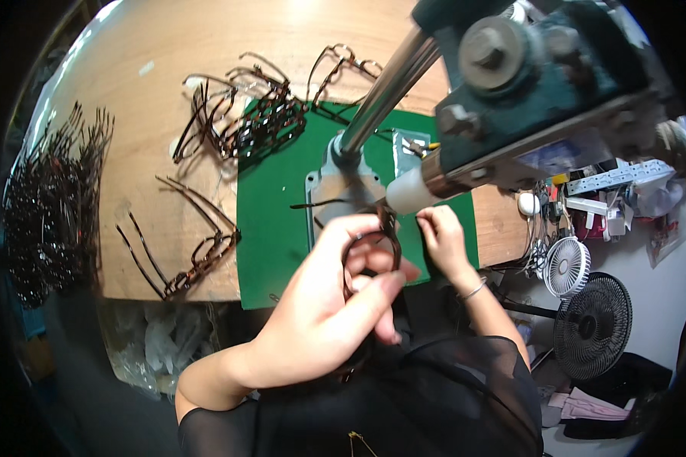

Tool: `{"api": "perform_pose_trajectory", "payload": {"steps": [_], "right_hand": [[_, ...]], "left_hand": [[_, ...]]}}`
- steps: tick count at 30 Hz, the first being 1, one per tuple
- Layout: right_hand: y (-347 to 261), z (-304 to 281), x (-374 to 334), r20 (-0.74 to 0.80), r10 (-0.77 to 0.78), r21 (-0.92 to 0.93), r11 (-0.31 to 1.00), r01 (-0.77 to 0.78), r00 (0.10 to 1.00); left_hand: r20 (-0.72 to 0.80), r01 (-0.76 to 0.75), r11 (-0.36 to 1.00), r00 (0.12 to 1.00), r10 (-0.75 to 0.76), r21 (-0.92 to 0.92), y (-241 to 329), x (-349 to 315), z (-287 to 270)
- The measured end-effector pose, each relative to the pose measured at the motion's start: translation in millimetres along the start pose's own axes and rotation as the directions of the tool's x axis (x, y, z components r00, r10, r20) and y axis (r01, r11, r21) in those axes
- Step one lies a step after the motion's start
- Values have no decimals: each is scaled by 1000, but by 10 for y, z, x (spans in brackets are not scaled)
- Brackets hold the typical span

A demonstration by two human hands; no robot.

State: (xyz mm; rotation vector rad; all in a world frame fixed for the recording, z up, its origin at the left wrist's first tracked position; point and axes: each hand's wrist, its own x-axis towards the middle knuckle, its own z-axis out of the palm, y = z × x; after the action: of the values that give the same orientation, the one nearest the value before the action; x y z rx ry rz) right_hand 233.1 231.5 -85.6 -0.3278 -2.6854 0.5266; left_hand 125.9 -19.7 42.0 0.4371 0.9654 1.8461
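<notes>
My left hand (324,305) is closed around a dark tortoiseshell eyeglass frame (395,251), with one round rim facing up between thumb and fingers. One temple of the frame points left over the metal base (358,186) of a bench press. Just above the frame's upper end hangs the press's white plastic tip (408,190); whether they touch I cannot tell. My right hand (443,238) lies low at the right of the green mat (270,266), its fingers curled and pressed together. What they hold, if anything, is hidden.
The press's dark green head (541,84) and steel column (385,95) fill the upper right. Eyeglass frames form a pile (259,114) behind the mat, a dense stack (53,213) at far left, and a loose pair (194,266). Pliers (418,147) lie behind; fans (568,266) stand right.
</notes>
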Motion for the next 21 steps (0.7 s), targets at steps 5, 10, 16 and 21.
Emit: {"api": "perform_pose_trajectory", "payload": {"steps": [5,10,16,21], "right_hand": [[-171,-61,38,-39,-52,36,998,53,998],[-639,-947,652,-192,-165,74,981,182,967],[-967,-2528,1010,-497,-505,596,393,700,706],[-1300,-2423,1003,-512,-397,620,444,647,762]], "left_hand": [[-76,-89,995,993,92,51,117,208,104],[-49,-116,991,992,119,59,76,328,127],[-62,-81,994,994,86,77,80,385,161],[-106,-57,994,992,67,95,91,360,243]]}}
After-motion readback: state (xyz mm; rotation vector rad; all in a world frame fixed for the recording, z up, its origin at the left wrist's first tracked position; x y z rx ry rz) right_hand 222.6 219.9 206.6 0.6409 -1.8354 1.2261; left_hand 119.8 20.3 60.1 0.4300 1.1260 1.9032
